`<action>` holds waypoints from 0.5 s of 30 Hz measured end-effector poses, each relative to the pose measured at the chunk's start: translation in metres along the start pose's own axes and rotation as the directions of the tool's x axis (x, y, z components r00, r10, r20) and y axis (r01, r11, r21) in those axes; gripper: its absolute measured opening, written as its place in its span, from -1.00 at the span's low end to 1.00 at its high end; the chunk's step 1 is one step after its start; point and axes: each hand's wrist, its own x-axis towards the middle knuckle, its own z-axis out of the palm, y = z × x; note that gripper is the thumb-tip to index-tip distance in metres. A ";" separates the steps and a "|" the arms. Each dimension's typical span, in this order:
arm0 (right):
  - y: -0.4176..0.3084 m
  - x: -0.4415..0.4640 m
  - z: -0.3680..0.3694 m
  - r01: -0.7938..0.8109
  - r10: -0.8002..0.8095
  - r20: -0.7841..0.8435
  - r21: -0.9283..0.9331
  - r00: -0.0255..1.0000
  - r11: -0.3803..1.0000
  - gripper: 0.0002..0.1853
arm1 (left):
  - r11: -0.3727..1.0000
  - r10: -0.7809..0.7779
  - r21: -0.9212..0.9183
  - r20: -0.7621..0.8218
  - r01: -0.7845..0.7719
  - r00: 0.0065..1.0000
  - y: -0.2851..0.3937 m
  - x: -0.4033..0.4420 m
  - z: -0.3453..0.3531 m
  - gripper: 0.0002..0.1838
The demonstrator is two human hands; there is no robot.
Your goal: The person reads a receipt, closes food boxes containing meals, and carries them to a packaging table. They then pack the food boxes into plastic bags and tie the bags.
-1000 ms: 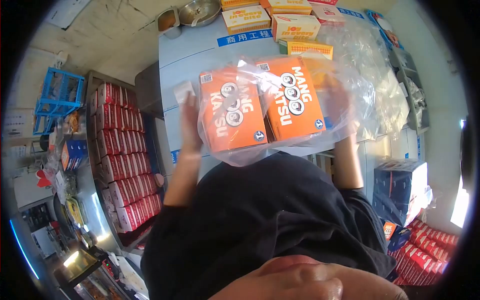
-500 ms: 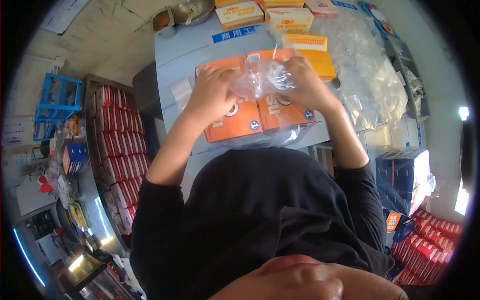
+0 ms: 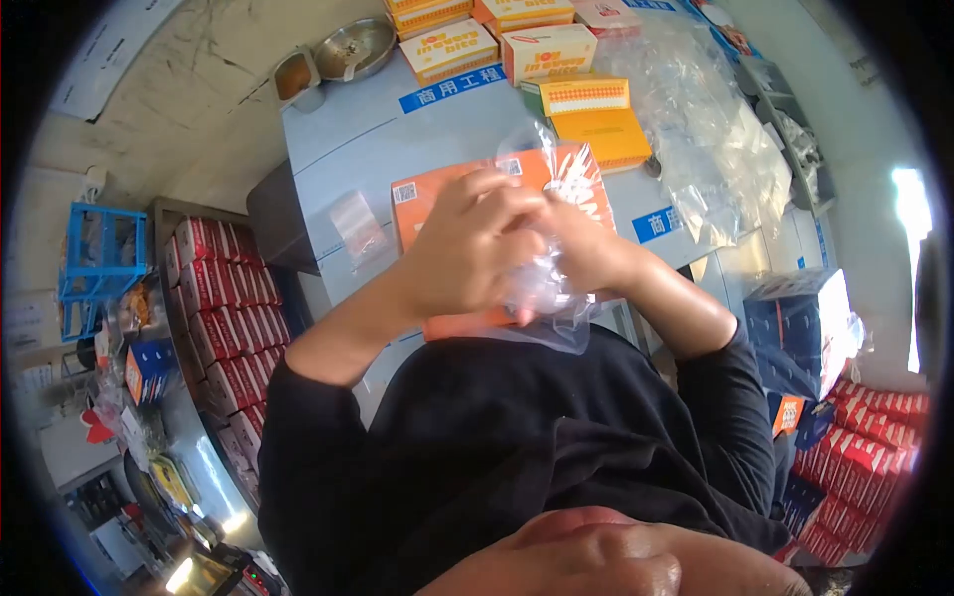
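Note:
A clear plastic bag (image 3: 538,288) surrounds orange printed boxes (image 3: 417,211) near the table's front edge, close to my black clothing. Bunched film lies between my hands, over the boxes. My left hand (image 3: 472,243) is closed on the plastic bag, with its fingers curled up against the other hand. Pressed close on the other side, my right hand (image 3: 594,243) is also closed on the bunched film. Both hands hide the middle of the boxes.
Yellow-and-white boxes (image 3: 449,50) and a yellow box (image 3: 602,136) stand at the back. A metal bowl (image 3: 355,48) is back left, loose plastic film (image 3: 711,139) to the right. A small clear packet (image 3: 358,226) lies left. Red boxes (image 3: 224,333) fill a side shelf.
My hands have come together over the boxes, gathering the bag's film between them. The bagged boxes sit nearer my body and look turned. The view has shifted slightly.

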 end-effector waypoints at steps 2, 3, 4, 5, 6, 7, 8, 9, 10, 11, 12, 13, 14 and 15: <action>0.000 0.005 0.012 0.069 -0.071 0.011 0.137 0.997 0.988 -0.70 | 0.999 0.039 -0.002 0.105 -0.039 0.994 -0.002 0.006 -0.010 -0.61; -0.003 0.010 0.011 0.108 -0.112 0.008 0.193 0.994 0.975 -0.68 | 0.996 0.077 0.018 0.207 -0.082 0.975 -0.008 0.011 -0.015 -0.45; -0.006 0.014 0.009 0.146 -0.152 0.006 0.249 0.988 0.958 -0.66 | 0.995 0.097 0.005 0.195 -0.100 0.976 -0.019 0.011 -0.025 -0.45; -0.019 0.017 0.003 0.083 -0.085 0.129 0.024 0.988 0.996 -0.66 | 0.984 -0.022 -0.158 0.374 0.088 0.927 -0.034 0.007 -0.038 -0.21; -0.026 0.021 -0.001 0.039 0.009 0.229 -0.208 0.973 0.977 -0.66 | 0.918 -0.091 -0.273 0.561 0.288 0.822 -0.047 0.007 -0.044 0.04; -0.022 0.024 0.000 0.261 -0.243 0.095 -0.297 0.965 0.919 -0.68 | 0.967 -0.102 -0.099 0.696 0.236 0.711 -0.051 0.011 -0.034 0.36; -0.027 0.029 0.001 0.240 -0.220 0.098 -0.309 0.971 0.920 -0.68 | 0.976 -0.090 -0.063 0.759 0.211 0.645 -0.049 0.020 -0.021 0.20; -0.033 0.037 0.001 0.367 -0.323 0.176 -0.388 0.930 0.846 -0.71 | 0.973 0.127 -0.228 0.654 0.034 0.746 -0.057 0.016 -0.006 0.09; -0.037 0.044 0.000 0.488 -0.414 0.260 -0.454 0.873 0.745 -0.74 | 0.924 0.336 -0.341 0.504 -0.174 0.796 -0.064 0.014 0.008 -0.03; -0.038 0.045 -0.004 0.509 -0.421 0.286 -0.499 0.861 0.702 -0.76 | 0.877 0.410 -0.429 0.438 -0.214 0.800 -0.069 0.012 0.018 -0.08; -0.037 0.047 -0.006 0.495 -0.403 0.287 -0.518 0.869 0.698 -0.76 | 0.843 0.405 -0.516 0.422 -0.152 0.811 -0.070 0.011 0.024 -0.13; -0.036 0.048 -0.007 0.477 -0.399 0.260 -0.498 0.879 0.724 -0.81 | 0.799 0.382 -0.599 0.431 -0.057 0.818 -0.071 0.008 0.030 -0.18; -0.035 0.048 -0.008 0.453 -0.392 0.229 -0.476 0.891 0.754 -0.86 | 0.744 0.350 -0.667 0.442 0.041 0.826 -0.074 0.006 0.038 -0.24; -0.037 0.051 -0.011 0.427 -0.367 0.220 -0.488 0.904 0.761 -0.86 | 0.687 0.315 -0.716 0.449 0.126 0.836 -0.075 0.005 0.046 -0.29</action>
